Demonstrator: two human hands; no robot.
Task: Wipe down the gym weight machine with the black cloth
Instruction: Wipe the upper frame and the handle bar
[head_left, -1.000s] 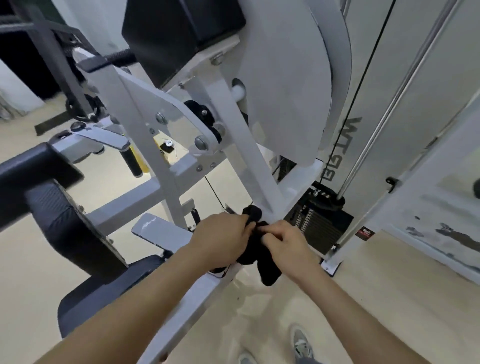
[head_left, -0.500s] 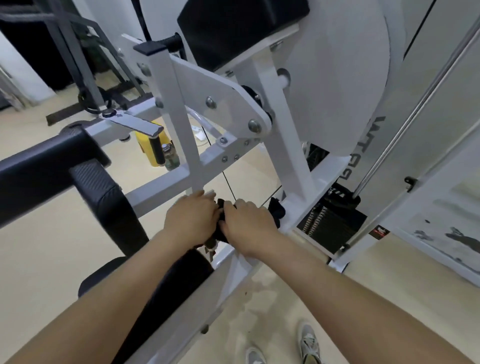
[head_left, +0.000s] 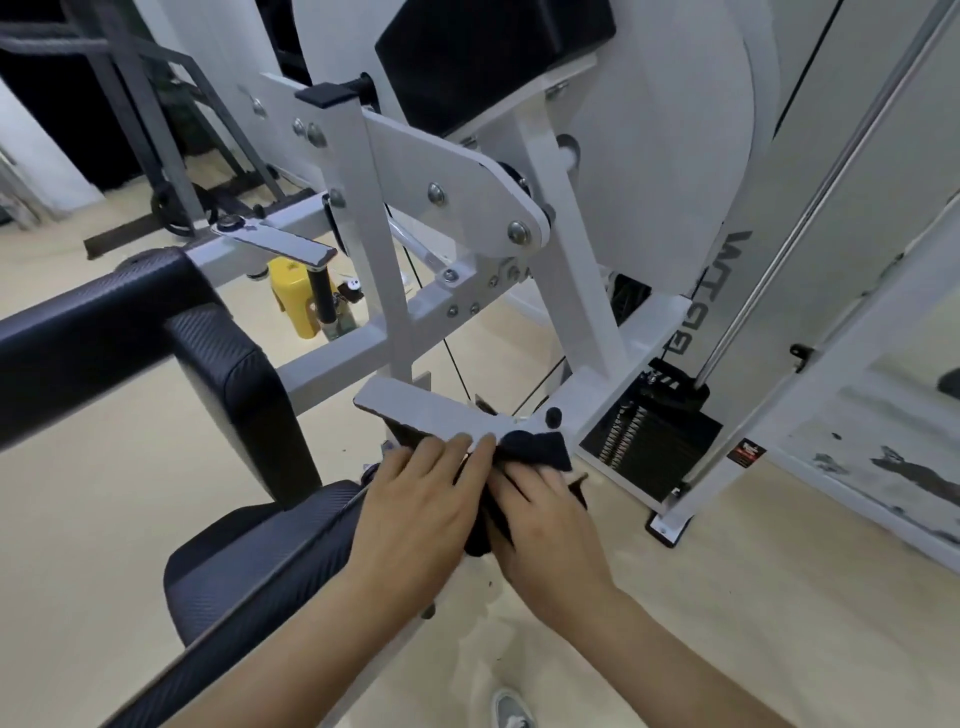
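**Kid:** What are you doing with your hands?

**Me:** I am wiping the big white metal gym weight machine (head_left: 566, 291) with my soft black cloth (head_left: 537, 451). Both hands are on the cloth. My left hand (head_left: 421, 499) is lying mostly flat, fingers straight, with the fingertips touching the edge of a flat grey metal plate (head_left: 426, 410). My right hand (head_left: 545, 514) is pressing on the cloth too, fingers stretched over it.

**Kid:** Where is the cloth?

**Me:** It is bunched up between my hands, low on the frame — right at the near edge of that grey plate, with a bit poking up by a small black knob (head_left: 554, 415).

**Kid:** Are you nearly done?

**Me:** I am guessing not. I am only working on this one low spot. I cannot tell which parts are already clean, because white paint looks the same either way. I think lots is left — the tall slanted white bars (head_left: 374, 249), the padded black seat (head_left: 249, 561) beside my left arm, the black arm pad (head_left: 104, 332) and the round white cover (head_left: 675, 156) up high.

**Kid:** What is that dark block?

**Me:** That is the black stack of weights (head_left: 649, 452), near my right hand.
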